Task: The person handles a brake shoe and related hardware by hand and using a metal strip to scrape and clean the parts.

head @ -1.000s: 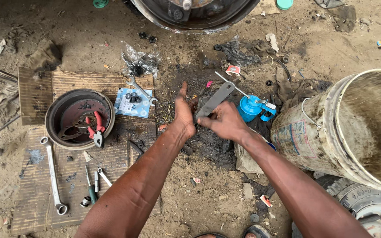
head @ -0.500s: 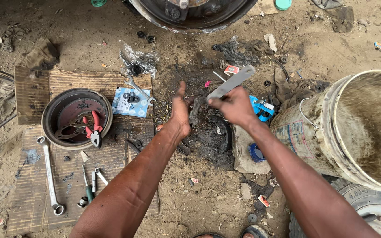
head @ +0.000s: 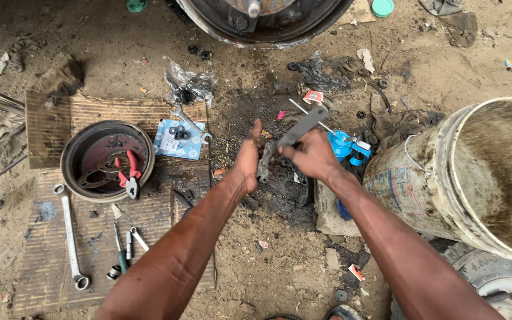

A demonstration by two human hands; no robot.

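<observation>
While the combination wrench [head: 70, 237] and the brake drum [head: 106, 159] with red pliers [head: 129, 178] lie unmoved on cardboard, my left hand [head: 248, 161] steadies a greasy part [head: 264, 163] as my right hand [head: 310, 154], clamped on a flat file [head: 301, 126], has drawn back onto it beside the bucket [head: 469, 178].

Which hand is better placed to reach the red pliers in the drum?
Left, probably. The left hand lies nearer the red pliers in the drum; the right hand holds a flat metal bar, farther off.

Grey metal bar [head: 301, 128], tilted, held aloft
</observation>
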